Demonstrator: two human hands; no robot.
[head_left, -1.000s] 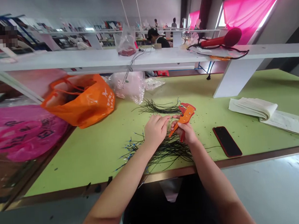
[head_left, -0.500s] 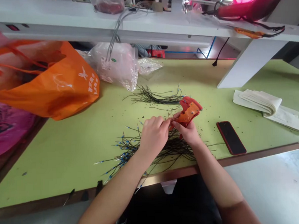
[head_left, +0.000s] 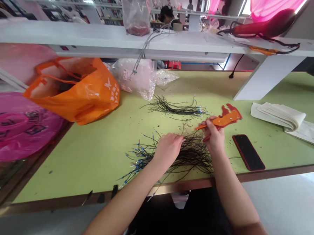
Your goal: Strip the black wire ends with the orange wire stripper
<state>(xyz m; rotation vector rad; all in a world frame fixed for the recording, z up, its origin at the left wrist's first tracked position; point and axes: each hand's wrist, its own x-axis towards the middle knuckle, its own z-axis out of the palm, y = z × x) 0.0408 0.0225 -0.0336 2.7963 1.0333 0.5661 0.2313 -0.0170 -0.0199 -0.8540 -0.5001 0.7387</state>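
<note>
Black wires (head_left: pixel 193 155) beneath left hand (head_left: pixel 169 146), orange-red tool (head_left: pixel 227 119) in right hand (head_left: pixel 215 137)

Table (head_left: pixel 77 160), yellow-green top. Near centre: 1 large black wire bunch (head_left: pixel 193 154). Beyond it: 1 smaller wire bunch (head_left: pixel 176 107). Right: 1 phone (head_left: pixel 248 152), 1 folded white sheet (head_left: pixel 280 112). Far left: 1 orange bag (head_left: pixel 90 96).

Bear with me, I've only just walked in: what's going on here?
At a green table, a person's right hand grips an orange-and-red hand tool. The left hand is at the near pile of black wires; whether it pinches one is hard to tell. A smaller bundle of wires lies farther back.
</note>
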